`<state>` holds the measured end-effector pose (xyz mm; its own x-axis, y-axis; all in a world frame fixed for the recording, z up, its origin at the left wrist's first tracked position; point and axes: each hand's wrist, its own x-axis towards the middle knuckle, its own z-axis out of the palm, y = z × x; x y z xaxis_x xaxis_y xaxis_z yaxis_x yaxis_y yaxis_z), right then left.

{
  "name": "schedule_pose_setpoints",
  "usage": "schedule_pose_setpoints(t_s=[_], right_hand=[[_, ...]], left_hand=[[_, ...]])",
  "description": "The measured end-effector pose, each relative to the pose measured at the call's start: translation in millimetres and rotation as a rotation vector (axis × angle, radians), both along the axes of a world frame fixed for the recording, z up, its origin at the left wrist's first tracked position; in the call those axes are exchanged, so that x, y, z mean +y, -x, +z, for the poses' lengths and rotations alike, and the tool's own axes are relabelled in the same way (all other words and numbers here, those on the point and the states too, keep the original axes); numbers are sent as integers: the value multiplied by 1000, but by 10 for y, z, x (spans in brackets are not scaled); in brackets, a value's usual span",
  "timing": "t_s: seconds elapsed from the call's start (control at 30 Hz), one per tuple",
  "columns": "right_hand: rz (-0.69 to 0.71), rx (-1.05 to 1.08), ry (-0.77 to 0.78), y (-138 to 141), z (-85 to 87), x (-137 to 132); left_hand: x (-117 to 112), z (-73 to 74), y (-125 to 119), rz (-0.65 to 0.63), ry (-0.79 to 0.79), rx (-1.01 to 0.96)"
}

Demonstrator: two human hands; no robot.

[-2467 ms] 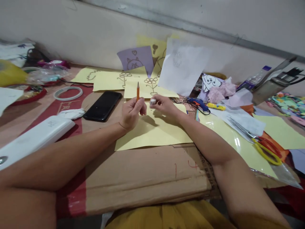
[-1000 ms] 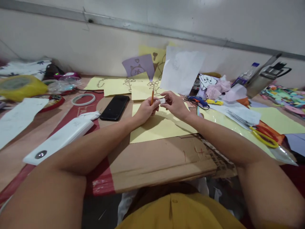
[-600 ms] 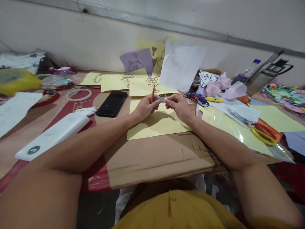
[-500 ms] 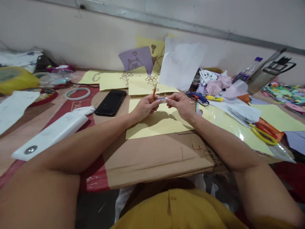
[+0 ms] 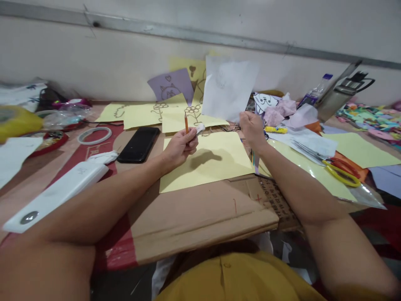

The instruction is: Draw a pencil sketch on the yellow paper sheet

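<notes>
My left hand (image 5: 181, 147) is closed around an orange pencil (image 5: 186, 122), whose tip points up. A small white piece (image 5: 200, 128) sticks out between its fingers; its kind does not show clearly. Below that hand lies a sheet of yellow paper (image 5: 213, 161), its surface shaded by the hand's shadow. My right hand (image 5: 252, 128) is closed and raised near the sheet's far right corner. Its fingertips are turned away, so whatever they may hold is hidden. Behind stand yellow sheets with flower drawings (image 5: 192, 110) and a white sheet (image 5: 230, 88).
A black phone (image 5: 138, 145), a tape roll (image 5: 94, 136) and a long white device (image 5: 56, 194) lie on the left. To the right are scissors (image 5: 341, 173), a yellow tube (image 5: 275, 130), crumpled paper (image 5: 278, 113) and a metal flask (image 5: 333, 100). Cardboard (image 5: 200, 213) lies beneath the sheet.
My hands were together over the sheet, both at a small piece. Now they are apart: the right has moved right and away, while the left keeps the pencil and the white piece.
</notes>
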<state>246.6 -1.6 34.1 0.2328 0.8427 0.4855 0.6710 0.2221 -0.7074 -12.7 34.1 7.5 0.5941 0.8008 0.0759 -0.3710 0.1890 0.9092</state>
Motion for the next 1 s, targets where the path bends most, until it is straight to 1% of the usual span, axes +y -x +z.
schedule_pose_setpoints(t_s=[0.03,0.07,0.1,0.13,0.17,0.2,0.27,0.3,0.37,0.4,0.47,0.53,0.63,0.73,0.8,0.87,0.97,1.0], right_hand=[[-94,-111,47,-81,9,27],[-175,-226,133,-146,13,46],[-239,-345,232,-188,12,56],[-267,-453,314,-202,6,55],[-283,-536,335,-186,-5,44],[-285,-600,300,-136,-18,21],[-207,-662,46,48,-45,-62],[-115,-681,-46,170,-56,-117],[58,-731,-114,425,-80,-240],[107,-765,-115,538,-93,-298],[139,-816,-94,701,-128,-385],[142,-847,-68,768,-169,-419],[165,-854,-23,744,-219,-386],[192,-745,77,688,-242,-318],[208,-617,167,673,-248,-288],[226,-531,226,681,-254,-277],[292,-556,243,716,-264,-285],[317,-588,254,728,-267,-291]], left_hand=[[18,-11,0,40,0,11],[35,-23,-1,79,0,23],[49,-35,-1,114,-2,35],[60,-46,0,143,-5,45],[67,-56,0,165,-10,53],[69,-66,1,178,-15,59],[59,-82,-2,195,-25,73],[46,-87,-7,206,-38,85],[6,-95,-27,217,-76,124],[-22,-96,-41,214,-99,145],[-87,-98,-73,187,-141,184],[-157,-102,-101,146,-167,215],[-226,-112,-120,114,-217,266],[-197,-99,-97,139,-318,352],[-114,-61,-57,208,-403,436],[8,-1,2,338,-492,555],[211,98,122,493,-719,895],[273,125,169,501,-804,1010]])
